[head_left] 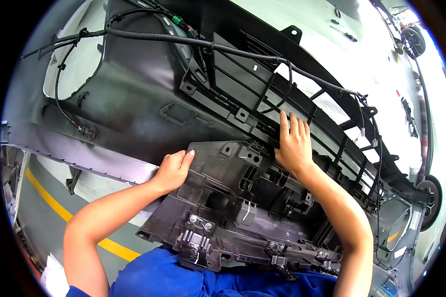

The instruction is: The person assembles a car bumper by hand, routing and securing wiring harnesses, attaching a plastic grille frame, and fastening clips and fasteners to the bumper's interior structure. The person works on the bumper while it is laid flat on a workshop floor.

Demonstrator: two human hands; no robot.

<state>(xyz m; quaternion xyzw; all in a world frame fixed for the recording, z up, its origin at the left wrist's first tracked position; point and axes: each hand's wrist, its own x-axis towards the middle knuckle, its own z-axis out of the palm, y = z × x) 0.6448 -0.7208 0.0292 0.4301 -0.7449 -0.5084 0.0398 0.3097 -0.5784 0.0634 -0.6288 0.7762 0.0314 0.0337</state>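
Observation:
A large dark car bumper cover (134, 89) lies with its inner side up, a black grille lattice (233, 76) set along it. A black moulded plastic carrier (210, 161) with clips and brackets rests against its near side and reaches back to my lap. My left hand (173, 171) is closed on the carrier's left corner, thumb on top; the fingers curl partly out of sight beneath the edge. My right hand (295, 143) lies with fingers stretched out along the carrier's far edge, beside the lattice. Its palm is hidden, and whether it presses down cannot be told.
A black corrugated wiring harness (183, 38) runs across the bumper cover, with a loose branch and connector (87, 131) at the left. Hand tools (344, 33) lie on the white surface behind. Wheels (414, 42) stand at the far right. A yellow line (49, 195) marks the floor.

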